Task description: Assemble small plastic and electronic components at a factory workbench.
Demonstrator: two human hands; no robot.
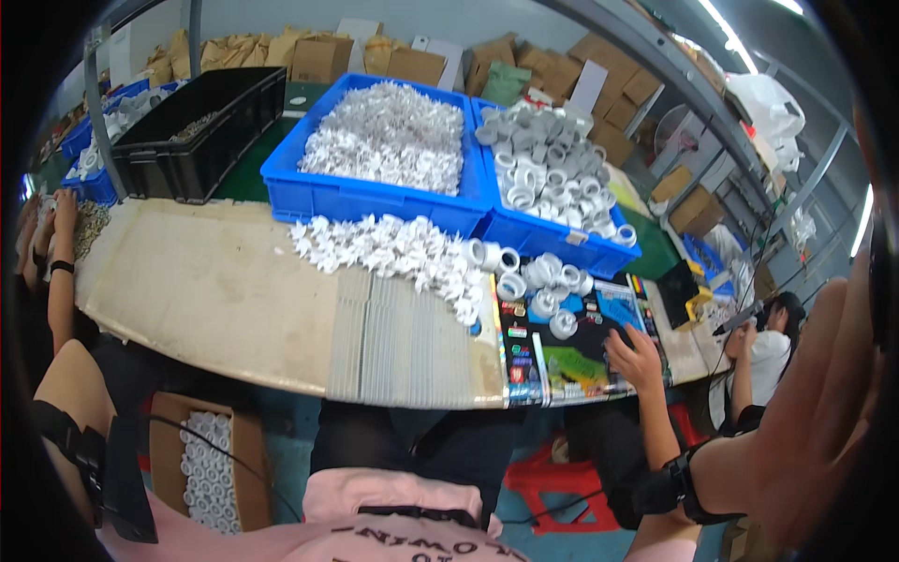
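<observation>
My right hand (635, 358) lies flat with fingers spread on a colourful printed sheet (571, 365) at the table's front right edge; it holds nothing. Just above it sit loose white plastic rings (538, 279) and a heap of small white toothed parts (393, 251). My left arm, with a black strap, reaches up the far left, and my left hand (62, 208) rests at the table's left end beside a pile of small grey parts (91, 225). Its fingers are too small to read.
Two blue bins stand behind the heaps, one of white toothed parts (389, 140), one of grey-white rings (552, 169). A black crate (201, 131) is at the back left. A carton of rings (208, 459) sits under the table. Another person (773, 342) sits at the right.
</observation>
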